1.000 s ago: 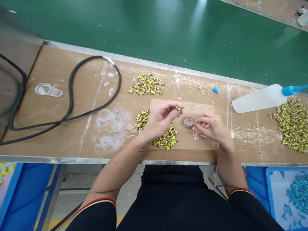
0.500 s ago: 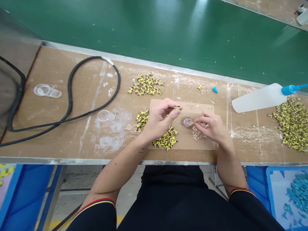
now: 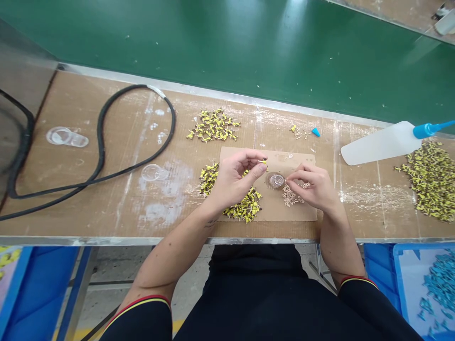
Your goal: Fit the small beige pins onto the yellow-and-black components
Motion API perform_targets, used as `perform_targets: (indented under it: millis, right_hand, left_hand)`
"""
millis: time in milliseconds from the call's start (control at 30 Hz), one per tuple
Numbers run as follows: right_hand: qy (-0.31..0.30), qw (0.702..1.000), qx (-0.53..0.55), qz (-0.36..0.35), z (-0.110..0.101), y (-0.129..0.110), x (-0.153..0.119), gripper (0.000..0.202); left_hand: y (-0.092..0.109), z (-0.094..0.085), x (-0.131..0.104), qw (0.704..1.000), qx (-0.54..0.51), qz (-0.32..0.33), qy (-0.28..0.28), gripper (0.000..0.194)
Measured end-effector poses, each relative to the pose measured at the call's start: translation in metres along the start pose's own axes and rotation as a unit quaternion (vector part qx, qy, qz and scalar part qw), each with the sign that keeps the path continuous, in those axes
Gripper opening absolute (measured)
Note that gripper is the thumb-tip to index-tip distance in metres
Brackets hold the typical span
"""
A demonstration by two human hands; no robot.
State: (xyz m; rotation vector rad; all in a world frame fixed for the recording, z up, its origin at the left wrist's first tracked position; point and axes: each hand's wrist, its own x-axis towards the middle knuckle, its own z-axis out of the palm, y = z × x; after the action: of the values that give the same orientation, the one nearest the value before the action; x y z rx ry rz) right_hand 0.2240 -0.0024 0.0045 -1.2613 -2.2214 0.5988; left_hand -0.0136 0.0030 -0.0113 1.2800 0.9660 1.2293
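Between thumb and fingertips, my left hand [image 3: 239, 176] pinches a small yellow and dark piece [image 3: 263, 161], held above a cardboard sheet [image 3: 270, 213]. My right hand [image 3: 313, 185] is closed in a pinch at the right edge of a small clear round dish [image 3: 276, 180]; what its fingertips hold is too small to make out. Tiny pale pieces [image 3: 292, 196] lie in a heap below the right fingertips. A pile of yellow and dark pieces [image 3: 245, 208] spreads under and beside my left hand.
A black cable [image 3: 101, 137] loops at the left, near clear plastic lids [image 3: 66, 137]. Behind my hands lie another yellow pile [image 3: 215, 125] and a blue cap [image 3: 316, 132]. At the right are a white bottle [image 3: 380, 143] and a large yellow heap [image 3: 433, 182].
The view has shifted slightly. Both hands keep nearly the same pose, with the yellow piece still in my left fingertips and the right fingertips still beside the dish.
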Motion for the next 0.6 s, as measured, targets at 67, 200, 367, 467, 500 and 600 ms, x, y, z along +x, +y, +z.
perform_targets:
  millis: [67, 200, 367, 467, 500, 600]
  right_hand:
    - [0.040, 0.998, 0.041, 0.002, -0.001, -0.004, 0.000, 0.011]
    - [0.109, 0.988, 0.109, -0.001, -0.002, -0.013, -0.001, 0.009]
    - [0.135, 0.977, 0.162, 0.001, 0.004, -0.023, -0.003, 0.009]
    - [0.137, 0.974, 0.182, 0.001, 0.008, -0.026, -0.005, 0.008]
    - [0.138, 0.972, 0.188, -0.002, 0.010, -0.027, -0.006, 0.008]
    - [0.136, 0.968, 0.209, -0.008, 0.015, -0.028, -0.007, 0.006]
  left_hand:
    - [0.000, 0.001, -0.002, 1.000, 0.009, -0.001, -0.002, 0.024]
    - [0.002, 0.008, -0.008, 0.999, 0.047, 0.014, -0.016, 0.019]
    - [0.005, 0.020, -0.016, 0.993, 0.086, 0.055, -0.051, 0.015]
    - [0.005, 0.024, -0.017, 0.991, 0.103, 0.071, -0.052, 0.017]
    - [0.005, 0.024, -0.017, 0.990, 0.109, 0.076, -0.055, 0.018]
    - [0.004, 0.025, -0.018, 0.986, 0.120, 0.095, -0.072, 0.015]
